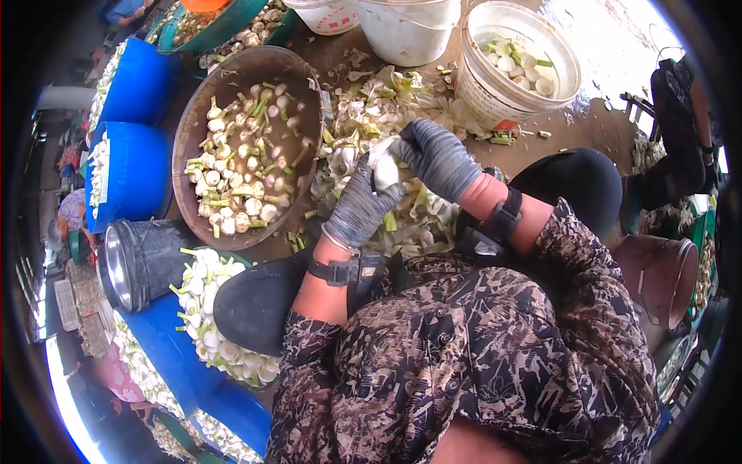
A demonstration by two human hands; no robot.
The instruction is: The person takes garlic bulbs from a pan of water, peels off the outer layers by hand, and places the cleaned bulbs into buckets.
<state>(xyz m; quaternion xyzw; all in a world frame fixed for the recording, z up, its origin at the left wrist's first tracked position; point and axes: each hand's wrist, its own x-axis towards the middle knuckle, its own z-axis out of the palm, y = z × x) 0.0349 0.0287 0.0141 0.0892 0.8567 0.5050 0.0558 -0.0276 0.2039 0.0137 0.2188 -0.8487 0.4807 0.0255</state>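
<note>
A white garlic bulb point(384, 167) is held up in front of my knees, between two grey-gloved hands. My left hand point(360, 203) is closed around its lower side, thumb against the bulb. The fingers of my right hand point(442, 158) are curled shut at the bulb's upper right; their tips are partly hidden. Under both hands lies a heap of garlic peels point(410, 205) on the wet floor. Left of my hands stands a round brown tub point(184, 155) with many garlic bulbs point(251, 203) in murky water.
A white bucket point(483, 89) with peeled garlic in water stands at upper right, beside another white bucket point(408, 35). Blue tubs point(139, 174) full of garlic, a black bucket point(147, 263) and a garlic pile point(220, 325) are on the left. Another person point(680, 124) is at far right.
</note>
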